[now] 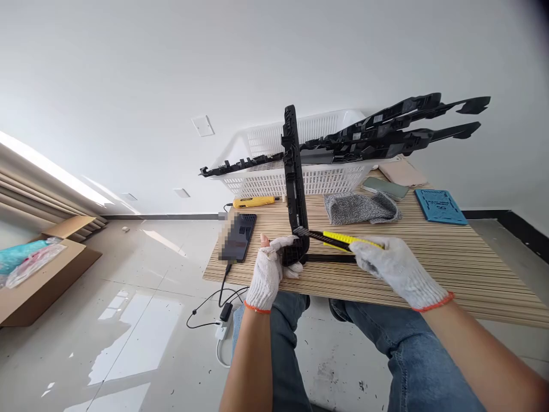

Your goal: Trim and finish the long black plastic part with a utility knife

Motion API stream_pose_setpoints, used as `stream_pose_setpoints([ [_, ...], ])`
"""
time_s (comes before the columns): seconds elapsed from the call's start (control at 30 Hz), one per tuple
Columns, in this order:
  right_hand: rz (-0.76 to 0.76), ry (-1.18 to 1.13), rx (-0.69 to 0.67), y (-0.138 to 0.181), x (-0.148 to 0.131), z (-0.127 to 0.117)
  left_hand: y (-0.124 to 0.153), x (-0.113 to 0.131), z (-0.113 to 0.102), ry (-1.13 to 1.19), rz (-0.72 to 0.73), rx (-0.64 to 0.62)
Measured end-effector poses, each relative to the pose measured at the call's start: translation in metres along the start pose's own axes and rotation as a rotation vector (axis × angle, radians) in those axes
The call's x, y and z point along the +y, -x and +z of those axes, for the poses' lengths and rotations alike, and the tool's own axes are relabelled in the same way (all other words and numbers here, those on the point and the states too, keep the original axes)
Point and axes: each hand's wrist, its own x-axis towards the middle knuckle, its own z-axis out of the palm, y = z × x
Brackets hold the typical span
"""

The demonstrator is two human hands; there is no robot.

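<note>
In a white knit glove with an orange cuff, my left hand [271,266] is closed around the lower end of a long black plastic trim piece [293,171]. The piece stands up from the table's near side, with clips and ribs along its length. A dark bar runs right from its lower end, along the table. My right hand [392,264], gloved alike, grips a yellow-and-black utility knife [338,239]. Its dark, scored blade points left and meets the trim piece just above my left hand; whether it cuts into the plastic I cannot tell.
Behind stands a white plastic basket [257,186] with several black trim pieces [386,137] jutting out. On the striped table [429,257] lie a yellow corded tool [254,202], a phone [238,237], a grey cloth [362,207] and a blue pad [440,206]. Cables hang at left.
</note>
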Motion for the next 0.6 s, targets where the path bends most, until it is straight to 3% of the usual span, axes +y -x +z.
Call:
stream_pose_setpoints([
  [0.1, 0.015, 0.024, -0.080, -0.003, 0.002, 0.001, -0.001, 0.001, 0.001, -0.014, 0.002, 0.007],
  [0.17, 0.043, 0.021, -0.061, -0.003, 0.006, 0.002, -0.002, 0.001, 0.002, -0.015, -0.004, 0.017],
  [0.33, -0.055, -0.139, 0.371, -0.006, 0.014, 0.002, -0.005, -0.002, 0.000, -0.026, 0.007, 0.039],
  [0.43, -0.086, 0.276, 0.508, -0.008, 0.012, 0.002, -0.006, -0.006, -0.004, -0.048, 0.043, 0.019],
  [0.5, -0.115, 0.636, 0.444, -0.010, 0.009, 0.005, -0.007, -0.007, -0.005, -0.058, 0.059, 0.026],
  [0.6, -0.133, 0.959, 0.355, -0.010, 0.000, 0.013, -0.010, -0.006, -0.004, -0.071, 0.034, 0.058],
])
